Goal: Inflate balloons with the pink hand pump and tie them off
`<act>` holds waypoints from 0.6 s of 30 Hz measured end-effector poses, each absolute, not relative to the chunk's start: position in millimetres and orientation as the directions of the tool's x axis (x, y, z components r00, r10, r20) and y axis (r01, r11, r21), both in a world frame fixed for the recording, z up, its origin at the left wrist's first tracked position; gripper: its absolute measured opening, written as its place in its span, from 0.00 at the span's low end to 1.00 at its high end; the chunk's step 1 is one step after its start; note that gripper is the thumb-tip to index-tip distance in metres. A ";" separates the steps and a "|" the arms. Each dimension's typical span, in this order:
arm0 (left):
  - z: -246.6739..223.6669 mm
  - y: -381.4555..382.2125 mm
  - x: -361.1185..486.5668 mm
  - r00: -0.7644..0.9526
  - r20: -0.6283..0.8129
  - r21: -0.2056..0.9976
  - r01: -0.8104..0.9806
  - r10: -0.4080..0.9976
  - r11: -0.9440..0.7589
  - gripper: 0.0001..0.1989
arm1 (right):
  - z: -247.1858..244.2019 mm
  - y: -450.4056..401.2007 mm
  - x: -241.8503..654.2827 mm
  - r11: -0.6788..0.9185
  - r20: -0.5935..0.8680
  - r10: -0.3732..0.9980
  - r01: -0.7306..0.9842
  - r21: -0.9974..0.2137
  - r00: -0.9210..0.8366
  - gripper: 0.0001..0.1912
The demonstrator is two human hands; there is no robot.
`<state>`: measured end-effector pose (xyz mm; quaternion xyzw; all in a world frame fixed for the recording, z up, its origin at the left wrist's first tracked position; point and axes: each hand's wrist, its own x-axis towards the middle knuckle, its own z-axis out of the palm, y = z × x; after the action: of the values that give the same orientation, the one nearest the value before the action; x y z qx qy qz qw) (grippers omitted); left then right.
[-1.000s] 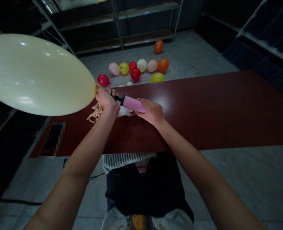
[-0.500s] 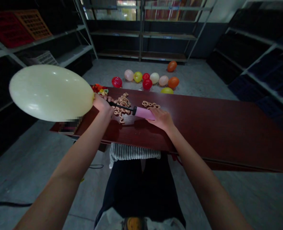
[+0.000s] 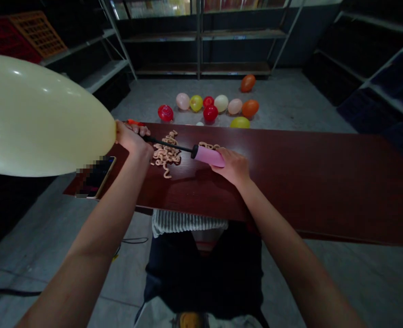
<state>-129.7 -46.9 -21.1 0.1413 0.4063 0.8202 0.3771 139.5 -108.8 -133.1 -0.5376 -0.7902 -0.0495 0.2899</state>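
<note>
A large pale yellow balloon (image 3: 47, 118) reaches past the left edge of the head view. At its neck, my left hand (image 3: 131, 136) is closed around the mouth of the balloon and the black end of a hand pump; the joint itself is hidden by my fingers. From there a thin black rod (image 3: 172, 145) runs right into the pump's pink barrel (image 3: 208, 156). My right hand (image 3: 232, 166) wraps around the far part of that barrel. Under the rod lies a heap of beige curly strips (image 3: 167, 155) on the table, with more behind the barrel.
The dark red table (image 3: 307, 182) stretches far to the right. A phone (image 3: 102, 177), partly blurred, lies at its left end. Several inflated balloons, among them a red one (image 3: 210, 113), rest on the floor behind. Metal shelves (image 3: 235, 34) stand around.
The pale balloon looks larger and sits further left. More of the pump's black rod shows, as my hands are further apart. The view has shifted slightly.
</note>
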 end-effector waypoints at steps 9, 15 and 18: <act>-37.1 -28.8 -35.4 -0.606 -0.034 0.793 -0.500 0.794 -0.348 0.20 | -132.7 -105.5 139.7 0.307 0.465 0.878 0.881 -0.359 -0.116 0.23; -56.1 -15.8 2.8 -0.527 0.009 0.788 -0.519 0.850 -0.330 0.21 | -129.4 -105.5 144.2 0.191 0.446 0.895 0.921 -0.339 -0.022 0.21; -53.9 -14.3 -1.2 -0.495 -0.030 0.805 -0.527 0.868 -0.272 0.21 | -129.4 -106.3 143.9 0.198 0.453 0.891 0.921 -0.335 -0.027 0.20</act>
<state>-1.2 -14.3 -53.9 0.2151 0.3971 0.7680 0.4542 143.9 -106.3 -129.4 -0.6326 -0.7162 -0.0257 0.2936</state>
